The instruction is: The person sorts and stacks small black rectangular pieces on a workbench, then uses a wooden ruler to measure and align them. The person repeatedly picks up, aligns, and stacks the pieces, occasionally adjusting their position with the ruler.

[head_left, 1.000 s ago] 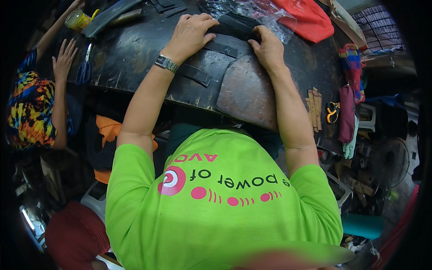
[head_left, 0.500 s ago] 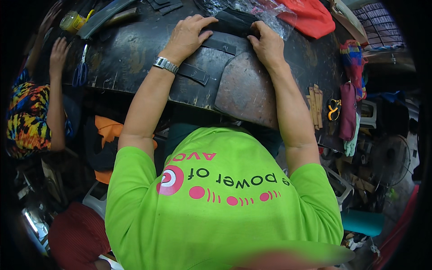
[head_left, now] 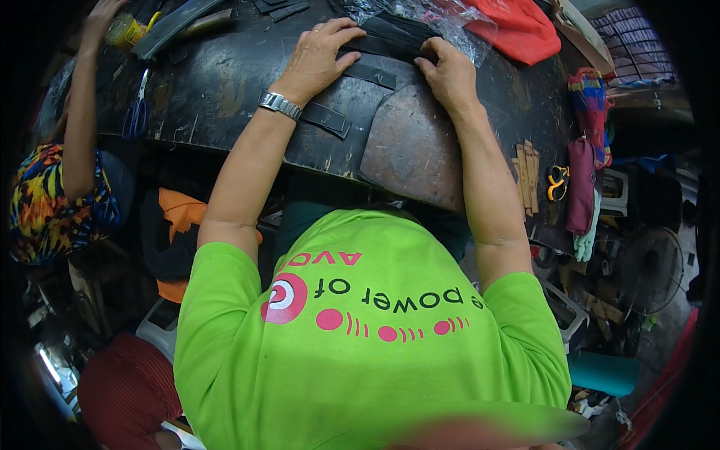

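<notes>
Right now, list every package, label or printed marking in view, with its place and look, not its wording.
Clear plastic bag: crinkled, at the table's far edge, just beyond the right hand.
Yellow container: small, far left of the table, by another person's hand.
Shirt print: on the green shirt, a pink and white roundel, pink dots, dark lettering.
No signs or screens.

A dark scuffed workbench [head_left: 225, 97] carries black strips [head_left: 324, 118], blue-handled scissors [head_left: 136, 112] and red cloth [head_left: 517, 30].

Both hands rested on a stack of flat strips [head_left: 394, 37] at the far edge of the worktable [head_left: 225, 90]: left hand [head_left: 319, 56] left of it, right hand [head_left: 450, 75] right. Scissors [head_left: 136, 112] lay far left; a plastic bag [head_left: 442, 15] lay behind the stack.
</notes>
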### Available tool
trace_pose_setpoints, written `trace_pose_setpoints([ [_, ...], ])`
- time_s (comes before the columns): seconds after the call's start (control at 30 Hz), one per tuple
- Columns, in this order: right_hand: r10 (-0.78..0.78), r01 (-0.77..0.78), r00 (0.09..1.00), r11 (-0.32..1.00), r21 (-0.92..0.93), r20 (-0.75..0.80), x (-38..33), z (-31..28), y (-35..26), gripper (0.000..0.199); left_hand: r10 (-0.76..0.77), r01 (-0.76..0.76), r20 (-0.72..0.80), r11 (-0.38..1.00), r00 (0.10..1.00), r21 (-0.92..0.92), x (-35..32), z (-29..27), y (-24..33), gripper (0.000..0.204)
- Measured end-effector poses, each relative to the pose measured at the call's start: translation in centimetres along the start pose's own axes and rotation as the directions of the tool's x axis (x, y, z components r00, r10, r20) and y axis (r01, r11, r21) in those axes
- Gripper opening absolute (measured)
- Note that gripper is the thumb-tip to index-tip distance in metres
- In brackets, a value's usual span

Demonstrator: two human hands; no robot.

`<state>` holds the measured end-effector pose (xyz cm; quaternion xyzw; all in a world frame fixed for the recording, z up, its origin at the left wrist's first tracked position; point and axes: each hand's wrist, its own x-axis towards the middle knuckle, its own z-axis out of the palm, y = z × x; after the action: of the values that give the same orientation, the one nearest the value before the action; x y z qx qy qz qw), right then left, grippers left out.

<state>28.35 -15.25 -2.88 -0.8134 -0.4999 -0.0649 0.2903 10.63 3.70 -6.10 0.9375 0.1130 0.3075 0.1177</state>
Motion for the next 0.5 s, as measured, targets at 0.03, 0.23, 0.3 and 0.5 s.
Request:
trace_pose_setpoints([
  [0.03,0.000,0.000,1.000,1.000,0.011,-0.007,0.04,0.03,0.03,0.024,-0.015,0.015,0.001,1.000,1.000,-0.015,0.02,0.00,0.02,0.038],
  [0.23,0.085,-0.086,0.996,0.996,0.025,0.041,0.22,-0.23,0.01,0.020,-0.031,0.032,0.016,0.999,0.999,-0.036,-0.14,-0.23,0.04,0.038],
  [0.3,0.071,-0.072,0.997,0.997,0.008,0.032,0.13,-0.44,-0.13,0.019,-0.031,0.032,0.020,0.998,0.999,-0.049,-0.15,-0.32,-0.03,0.037],
  [0.5,-0.059,0.060,0.998,0.998,0.007,-0.024,0.01,-0.71,-0.11,0.016,-0.040,0.039,-0.015,0.998,0.999,-0.043,-0.07,-0.58,0.07,0.032],
])
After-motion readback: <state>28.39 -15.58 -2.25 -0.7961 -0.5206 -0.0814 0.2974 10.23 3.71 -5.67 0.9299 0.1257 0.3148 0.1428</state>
